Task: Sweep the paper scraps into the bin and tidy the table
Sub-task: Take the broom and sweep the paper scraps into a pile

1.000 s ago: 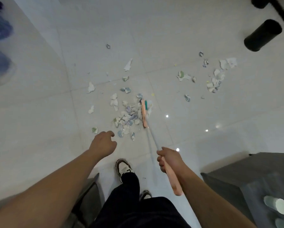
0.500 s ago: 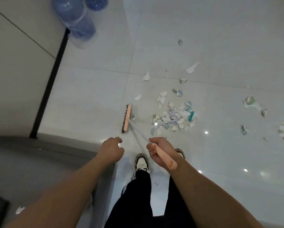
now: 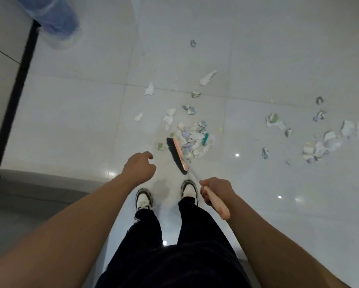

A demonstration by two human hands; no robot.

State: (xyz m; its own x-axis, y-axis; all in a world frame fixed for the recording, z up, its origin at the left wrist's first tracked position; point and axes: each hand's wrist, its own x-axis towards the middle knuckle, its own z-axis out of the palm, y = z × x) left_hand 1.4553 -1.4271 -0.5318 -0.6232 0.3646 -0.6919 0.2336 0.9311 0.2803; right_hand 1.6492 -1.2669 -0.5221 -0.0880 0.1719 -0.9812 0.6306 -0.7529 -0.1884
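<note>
A pile of paper scraps (image 3: 192, 138) lies on the white tiled floor ahead of my feet. A second loose group of scraps (image 3: 324, 142) lies to the right, and single pieces (image 3: 207, 77) are scattered beyond the pile. My right hand (image 3: 216, 190) grips the pink handle of a broom. Its pink head with dark bristles (image 3: 177, 155) rests on the floor against the left side of the pile. My left hand (image 3: 140, 166) hovers loosely curled, holding nothing, just left of the broom head.
A grey tabletop (image 3: 18, 204) fills the lower left, with a black leg (image 3: 14, 96) running up the left side. Blue water bottles (image 3: 56, 17) stand at the top left. My two shoes (image 3: 166, 196) stand just behind the broom.
The broom head has swung right, from clear of the pile to its left edge, pushing against the scraps. My view has shifted slightly right; my left hand stays empty.
</note>
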